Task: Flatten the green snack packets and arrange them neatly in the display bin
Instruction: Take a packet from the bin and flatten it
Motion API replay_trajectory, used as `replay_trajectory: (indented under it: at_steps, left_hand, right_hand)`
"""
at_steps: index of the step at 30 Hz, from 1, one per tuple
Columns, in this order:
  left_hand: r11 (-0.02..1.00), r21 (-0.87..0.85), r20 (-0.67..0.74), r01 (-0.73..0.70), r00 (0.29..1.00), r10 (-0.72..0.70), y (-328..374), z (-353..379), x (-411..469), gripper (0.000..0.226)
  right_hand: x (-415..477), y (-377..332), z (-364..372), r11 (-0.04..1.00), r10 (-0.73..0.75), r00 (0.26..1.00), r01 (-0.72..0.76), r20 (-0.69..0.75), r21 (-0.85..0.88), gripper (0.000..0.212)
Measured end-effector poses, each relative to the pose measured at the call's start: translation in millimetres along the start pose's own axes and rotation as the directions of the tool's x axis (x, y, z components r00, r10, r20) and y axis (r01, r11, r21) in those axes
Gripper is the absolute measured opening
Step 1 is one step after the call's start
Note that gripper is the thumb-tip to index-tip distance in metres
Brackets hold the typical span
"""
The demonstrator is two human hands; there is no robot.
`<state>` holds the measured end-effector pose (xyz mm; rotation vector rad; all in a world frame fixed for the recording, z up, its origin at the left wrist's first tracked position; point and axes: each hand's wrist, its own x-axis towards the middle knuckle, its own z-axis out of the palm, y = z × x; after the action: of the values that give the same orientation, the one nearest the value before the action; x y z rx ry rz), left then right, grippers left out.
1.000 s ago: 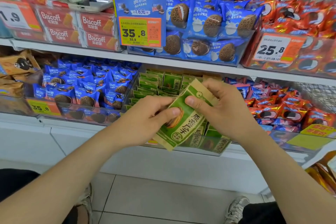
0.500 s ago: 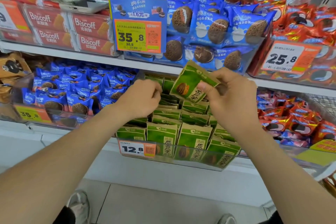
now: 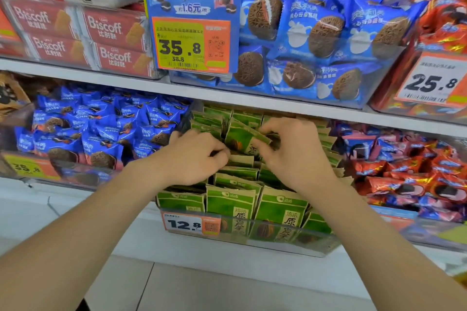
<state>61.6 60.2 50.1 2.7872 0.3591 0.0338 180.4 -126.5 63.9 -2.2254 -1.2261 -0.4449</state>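
A clear display bin (image 3: 265,241) on the lower shelf holds rows of upright green snack packets (image 3: 231,206) with a walnut picture. Both hands are down in the middle of the bin. My right hand (image 3: 294,153) pinches one tilted green packet (image 3: 240,140) by its top edge among the rear rows. My left hand (image 3: 195,156) has its fingers curled into the packets just left of it, touching that packet's lower left side. The packets under both hands are hidden.
An orange 12.8 price tag (image 3: 190,225) sits on the bin's front. Blue cookie packets (image 3: 101,129) fill the bin to the left, red ones (image 3: 409,166) to the right. The upper shelf edge (image 3: 177,88) runs just above the hands. Floor tiles lie below.
The packet my right hand holds has come down from in front of the bin into the middle rows. My left hand has moved right to meet it. The view has closed in.
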Motion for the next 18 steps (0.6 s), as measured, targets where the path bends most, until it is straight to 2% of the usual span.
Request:
replay_trajectory:
  at_steps: [4,6,11,13,16,18]
  left_hand:
    - [1.000,-0.006,0.023,-0.008,1.000,0.008,-1,2,-3,0.033]
    - [1.000,-0.005,0.038,-0.011,0.999,0.011,0,4,-4,0.038]
    - [1.000,-0.002,0.072,-0.007,0.997,0.007,1,5,-4,0.041]
    - [1.000,0.007,0.076,-0.008,0.997,0.008,1,5,-4,0.042]
    - [0.993,-0.121,-0.007,0.014,1.000,-0.015,0,2,-1,0.058]
    - [0.969,-0.245,-0.108,0.021,0.993,-0.048,-2,1,3,0.064]
  right_hand:
    - [15,-4,8,0.980,-0.108,0.987,0.126,0.122,-0.157,0.008]
    - [23,-10,13,0.959,-0.083,0.970,0.140,0.226,-0.246,0.005]
    - [39,-12,28,0.890,0.004,0.974,0.100,0.228,-0.445,0.028]
    - [42,-13,35,0.867,0.008,0.973,0.109,0.233,-0.486,0.027]
    - [48,-10,36,0.877,0.053,0.973,0.062,0.226,-0.476,0.008]
    - [48,-9,36,0.890,0.072,0.959,0.063,0.276,-0.451,0.009]
